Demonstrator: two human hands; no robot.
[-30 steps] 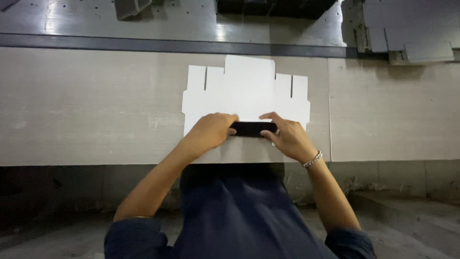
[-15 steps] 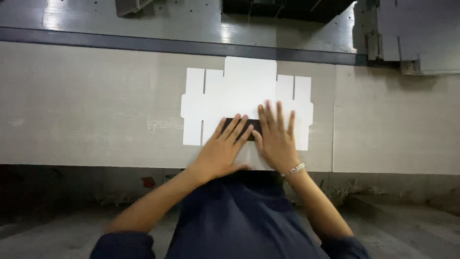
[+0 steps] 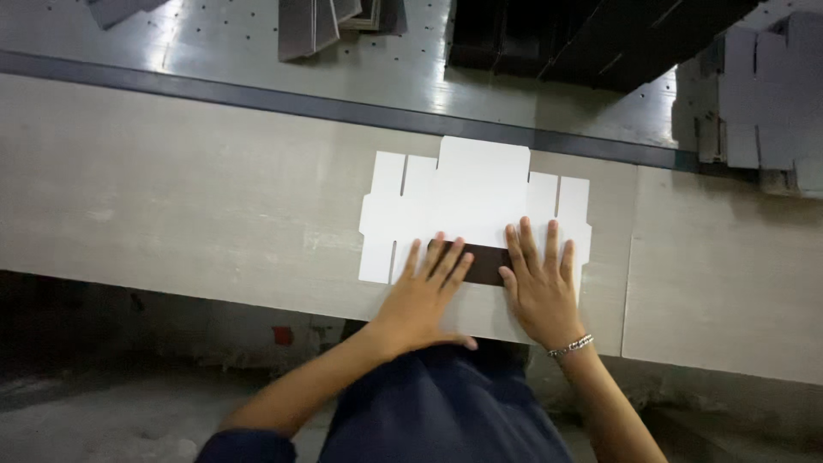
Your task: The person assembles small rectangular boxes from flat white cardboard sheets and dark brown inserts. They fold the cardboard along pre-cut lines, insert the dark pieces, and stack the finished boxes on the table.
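Left hand (image 3: 426, 296): palm down, fingers spread flat, fingertips lying across the left end of a dark brown rectangular strip (image 3: 485, 264); grips nothing. Heel of the hand rests on the near part of the sheet below.

Right hand (image 3: 541, 290): palm down, fingers spread and extended, pressed flat just beside the right end of the same strip, thumb touching its lower edge; grips nothing. A silver beaded bracelet (image 3: 572, 345) circles the wrist.

Dark brown rectangular strip: lies flat between the two hands, long side across the view, on the lower middle of the white sheet.

Flat white die-cut cardboard blank (image 3: 473, 193): unfolded, with slotted side flaps and one wider tab at its far edge; lies on the pale grey workbench top (image 3: 189, 197), near the bench's front edge.

Dark blue garment (image 3: 446, 411): the person's lap, below the bench edge, between the forearms.

Dark metal rail (image 3: 257, 99): runs along the far side of the bench top.

Shiny perforated metal surface (image 3: 231, 34): beyond the rail, bearing grey flat cardboard stacks (image 3: 321, 21) at the top and more at the far right (image 3: 767, 94).
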